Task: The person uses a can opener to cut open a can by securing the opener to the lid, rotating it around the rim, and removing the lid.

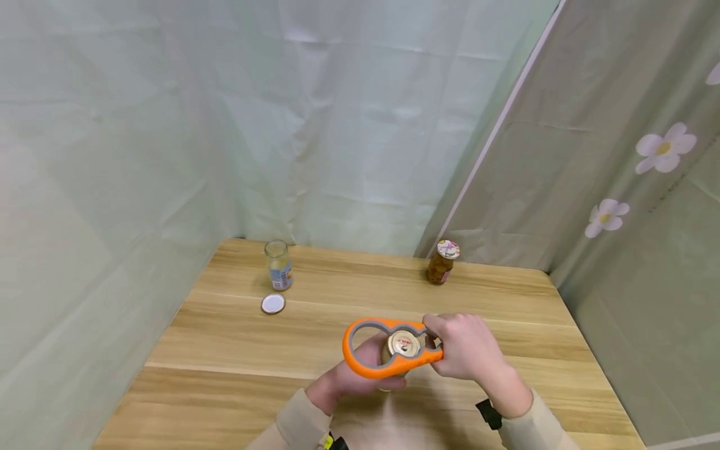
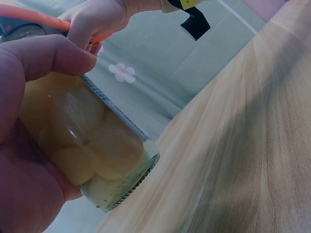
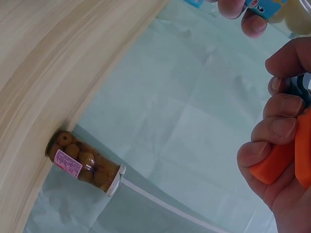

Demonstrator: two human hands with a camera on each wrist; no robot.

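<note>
My left hand (image 1: 362, 370) grips a glass jar (image 2: 87, 136) of pale round fruit round its side, the thumb lying across the upper part. The jar's gold lid (image 1: 404, 343) faces up, with red print on it. An orange jar opener (image 1: 360, 365) with grey inner edges surrounds the lid at its middle opening; the larger loop sticks out to the left. With curled fingers my right hand (image 1: 465, 347) holds the opener's two handles (image 3: 274, 162) at the right end. Part of the jar's label is hidden by the left hand.
An open glass jar (image 1: 279, 275) with a blue label stands at the table's back left, its white-lined lid (image 1: 273, 304) lying in front. A lidded jar of brown fruit (image 1: 439, 269) stands at the back right. Pale curtains (image 1: 349, 125) enclose the wooden table (image 1: 236, 356).
</note>
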